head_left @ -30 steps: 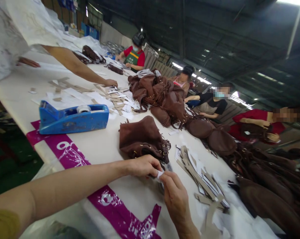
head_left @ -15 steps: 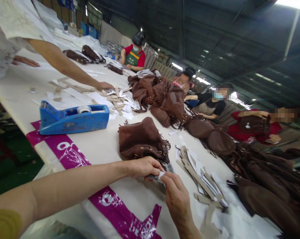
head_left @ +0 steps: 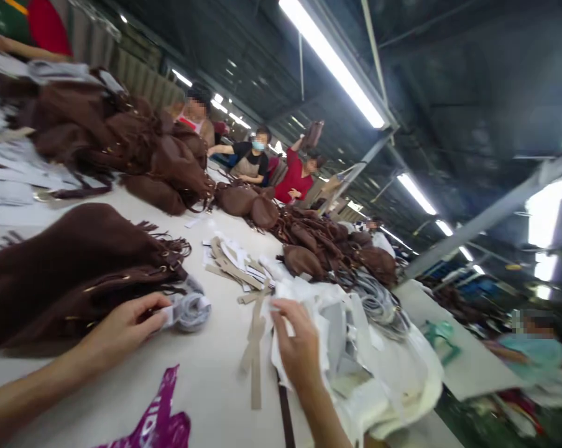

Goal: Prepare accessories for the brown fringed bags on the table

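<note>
My left hand pinches the grey wrapped end of a brown suede fringed bag lying on the white table. My right hand has its fingers closed on a heap of white paper scraps at the table's right edge. Beige card strips lie between my two hands.
More brown bags are piled at the back left and along the middle. A fan of card strips and white tags lies beyond. Several seated people work at the far side. A purple printed sheet lies near me.
My view has swung to the right; the blue tape dispenser is out of view. My right hand left the grey wrapped piece and moved right to the white scraps. The left hand kept its hold.
</note>
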The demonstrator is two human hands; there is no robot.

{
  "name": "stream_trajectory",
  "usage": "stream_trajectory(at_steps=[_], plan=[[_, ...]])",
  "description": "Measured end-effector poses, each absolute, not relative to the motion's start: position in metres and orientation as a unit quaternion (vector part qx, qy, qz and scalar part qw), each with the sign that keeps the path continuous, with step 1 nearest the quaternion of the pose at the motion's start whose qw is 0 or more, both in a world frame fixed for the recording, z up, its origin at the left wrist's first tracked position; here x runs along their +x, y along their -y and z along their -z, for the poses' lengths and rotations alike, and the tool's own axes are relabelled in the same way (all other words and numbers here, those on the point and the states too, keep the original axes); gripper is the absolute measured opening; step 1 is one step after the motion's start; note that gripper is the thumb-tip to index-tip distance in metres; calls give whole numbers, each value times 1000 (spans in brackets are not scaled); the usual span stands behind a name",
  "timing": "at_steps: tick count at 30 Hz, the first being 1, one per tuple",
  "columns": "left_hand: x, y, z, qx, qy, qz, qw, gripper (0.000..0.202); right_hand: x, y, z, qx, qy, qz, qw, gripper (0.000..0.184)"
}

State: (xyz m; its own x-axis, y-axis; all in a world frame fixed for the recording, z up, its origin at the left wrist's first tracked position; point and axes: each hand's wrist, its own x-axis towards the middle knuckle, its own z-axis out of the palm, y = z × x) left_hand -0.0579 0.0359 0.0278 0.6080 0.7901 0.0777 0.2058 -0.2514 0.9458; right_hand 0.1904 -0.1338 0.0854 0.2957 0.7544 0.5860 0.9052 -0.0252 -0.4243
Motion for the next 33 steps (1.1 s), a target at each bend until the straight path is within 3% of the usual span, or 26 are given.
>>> stream_trajectory(at_steps=[3, 7, 13, 22, 33], plan=[[-52, -36, -18, 766, -321, -257, 494, 44, 272, 209, -106, -878, 317, 85, 349, 31], [-43, -44, 10, 785, -317, -264, 463, 46, 339, 270, -116, -930, 185, 38, 315, 25], [-37, -55, 46, 776, -332, -315, 434, 46, 361, 262, -100, -946, 35, -113, 301, 27], [-41, -49, 29, 760, -330, -305, 469, 34, 368, 258, -105, -912, -14, -175, 370, 27], [-40, -48, -5, 670, -370, -258, 590, 49, 313, 303, -62, -908, 91, -53, 405, 20]])
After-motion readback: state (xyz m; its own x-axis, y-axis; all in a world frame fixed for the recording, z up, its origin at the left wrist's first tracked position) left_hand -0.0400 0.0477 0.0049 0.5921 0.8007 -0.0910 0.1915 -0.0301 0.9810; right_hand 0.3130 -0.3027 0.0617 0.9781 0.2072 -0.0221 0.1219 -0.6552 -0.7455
